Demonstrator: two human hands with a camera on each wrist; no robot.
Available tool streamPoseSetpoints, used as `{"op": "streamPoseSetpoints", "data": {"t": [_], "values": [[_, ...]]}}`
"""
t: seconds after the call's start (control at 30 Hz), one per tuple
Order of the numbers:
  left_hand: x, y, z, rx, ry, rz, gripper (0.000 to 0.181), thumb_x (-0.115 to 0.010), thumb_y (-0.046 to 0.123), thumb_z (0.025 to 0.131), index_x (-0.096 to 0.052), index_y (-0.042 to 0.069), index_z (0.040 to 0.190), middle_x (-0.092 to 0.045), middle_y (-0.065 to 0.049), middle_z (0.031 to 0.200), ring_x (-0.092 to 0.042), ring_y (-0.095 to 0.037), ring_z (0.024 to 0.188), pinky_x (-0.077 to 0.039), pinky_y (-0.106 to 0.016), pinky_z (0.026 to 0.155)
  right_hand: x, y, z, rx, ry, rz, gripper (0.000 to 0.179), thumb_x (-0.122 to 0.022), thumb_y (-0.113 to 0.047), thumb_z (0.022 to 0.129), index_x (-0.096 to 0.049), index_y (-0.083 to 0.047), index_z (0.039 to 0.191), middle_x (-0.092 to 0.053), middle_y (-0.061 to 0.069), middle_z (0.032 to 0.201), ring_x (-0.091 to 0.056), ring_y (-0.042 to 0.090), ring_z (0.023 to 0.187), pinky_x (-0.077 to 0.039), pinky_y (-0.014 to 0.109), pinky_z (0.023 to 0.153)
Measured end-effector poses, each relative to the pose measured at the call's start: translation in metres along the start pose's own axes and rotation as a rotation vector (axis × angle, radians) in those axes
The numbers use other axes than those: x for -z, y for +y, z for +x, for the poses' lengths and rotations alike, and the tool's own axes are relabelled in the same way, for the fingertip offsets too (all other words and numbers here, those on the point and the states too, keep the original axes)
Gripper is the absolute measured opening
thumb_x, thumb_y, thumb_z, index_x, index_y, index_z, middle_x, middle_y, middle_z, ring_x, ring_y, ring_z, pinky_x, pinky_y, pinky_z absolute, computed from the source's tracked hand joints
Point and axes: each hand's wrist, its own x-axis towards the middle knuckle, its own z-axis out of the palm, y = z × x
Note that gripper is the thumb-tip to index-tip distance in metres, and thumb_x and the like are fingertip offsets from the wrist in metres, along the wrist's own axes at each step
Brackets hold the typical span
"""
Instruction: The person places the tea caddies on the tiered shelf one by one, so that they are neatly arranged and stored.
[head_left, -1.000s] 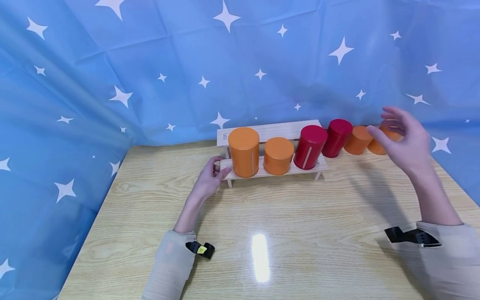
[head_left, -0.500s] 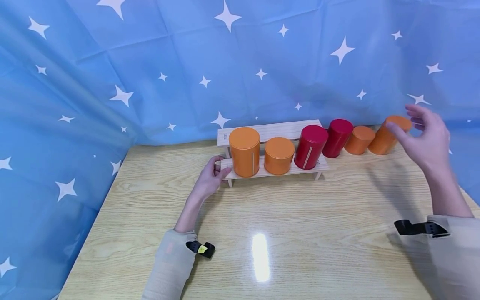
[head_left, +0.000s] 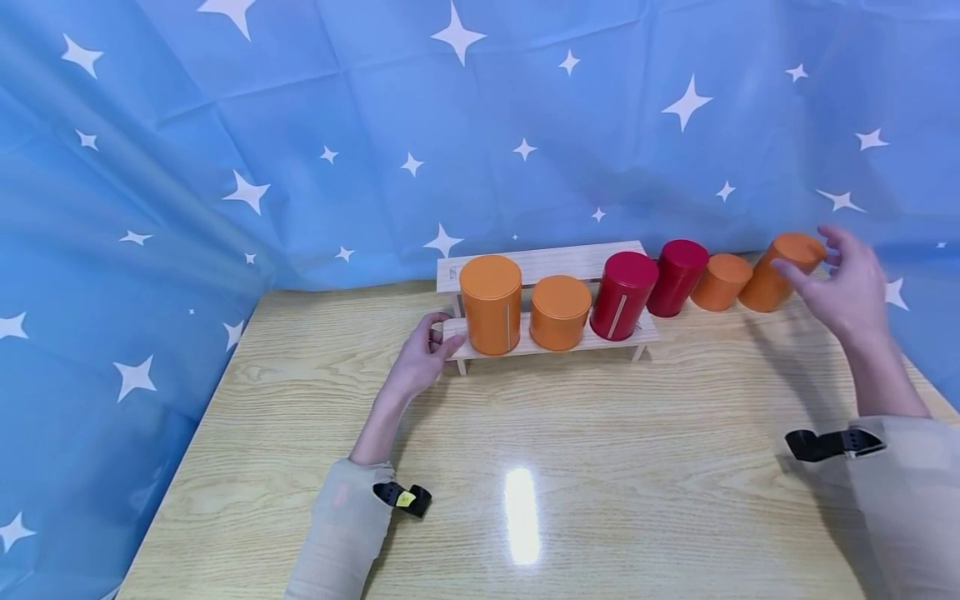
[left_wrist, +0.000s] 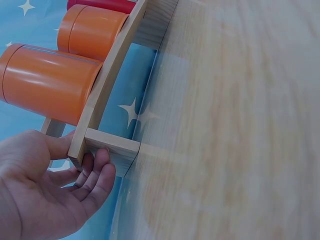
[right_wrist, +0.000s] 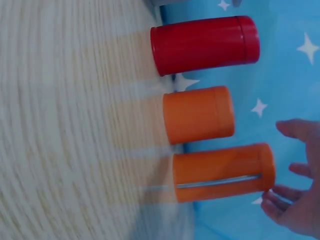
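Note:
My left hand (head_left: 422, 354) grips the left end of a two-tier wooden shelf (head_left: 536, 340); in the left wrist view the thumb lies over the board and the fingers curl below it. On the lower tier stand a tall orange canister (head_left: 491, 312), a short orange canister (head_left: 558, 315) and a tall red canister (head_left: 621, 298). At the far right my right hand (head_left: 851, 287) holds nothing, its thumb and fingers spread close to the lid of another tall orange canister (right_wrist: 225, 173). That canister stands on the table.
Beside it are another short orange canister (head_left: 722, 283) and a second tall red canister (head_left: 677, 279), in a row right of the shelf. A blue star-printed curtain (head_left: 360, 125) hangs behind and left of the wooden table (head_left: 600, 467).
My right hand has shifted right from in front of the far-right orange canister, then come down beside its lid. My left hand stays on the shelf.

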Motion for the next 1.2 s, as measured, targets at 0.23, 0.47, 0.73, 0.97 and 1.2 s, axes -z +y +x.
{"op": "streamPoseSetpoints", "data": {"t": [0.23, 0.47, 0.73, 0.97, 1.2], "values": [[-0.001, 0.0, 0.0, -0.004, -0.001, 0.002, 0.048, -0.064, 0.015, 0.101, -0.044, 0.002, 0.143, -0.045, -0.005, 0.091, -0.046, -0.014, 0.073, -0.041, -0.022, 0.059, -0.004, 0.01, 0.005, -0.006, -0.02, 0.008, 0.086, -0.061, -0.04, 0.098, -0.013, -0.01, 0.162, -0.02, 0.027, 0.161, -0.029, 0.052, 0.139, -0.031, 0.058, 0.114], [-0.001, 0.001, 0.0, 0.007, 0.001, -0.002, 0.048, -0.063, 0.016, 0.102, -0.043, 0.003, 0.144, -0.044, -0.005, 0.091, -0.046, -0.015, 0.075, -0.048, -0.022, 0.065, -0.01, 0.024, 0.013, 0.008, -0.018, -0.062, 0.084, -0.061, -0.041, 0.098, -0.019, -0.001, 0.158, -0.038, 0.029, 0.143, -0.041, 0.039, 0.112, -0.037, 0.032, 0.078], [-0.001, 0.001, 0.0, 0.009, -0.003, -0.003, 0.048, -0.063, 0.016, 0.102, -0.043, 0.004, 0.144, -0.043, -0.005, 0.091, -0.045, -0.015, 0.074, -0.046, -0.026, 0.065, -0.016, 0.033, 0.016, 0.002, 0.02, -0.017, 0.083, -0.065, -0.041, 0.096, -0.023, -0.004, 0.158, -0.044, 0.001, 0.121, -0.039, 0.004, 0.09, -0.036, 0.025, 0.074], [-0.001, -0.001, 0.001, 0.014, 0.0, -0.004, 0.047, -0.063, 0.015, 0.102, -0.044, 0.004, 0.143, -0.048, -0.006, 0.093, -0.049, -0.016, 0.076, -0.044, -0.023, 0.062, -0.017, 0.035, 0.014, -0.046, 0.046, 0.013, 0.085, -0.067, -0.044, 0.095, -0.024, -0.007, 0.159, -0.045, 0.011, 0.138, -0.044, 0.002, 0.099, -0.037, 0.016, 0.079], [0.0, -0.001, 0.001, 0.016, -0.004, -0.005, 0.047, -0.063, 0.016, 0.102, -0.043, 0.005, 0.144, -0.045, -0.005, 0.092, -0.046, -0.015, 0.074, -0.044, -0.023, 0.063, -0.015, 0.03, 0.007, -0.069, 0.118, 0.122, 0.081, -0.073, -0.039, 0.092, -0.032, -0.016, 0.158, -0.048, -0.008, 0.13, -0.043, -0.006, 0.096, -0.038, 0.01, 0.08]]}}
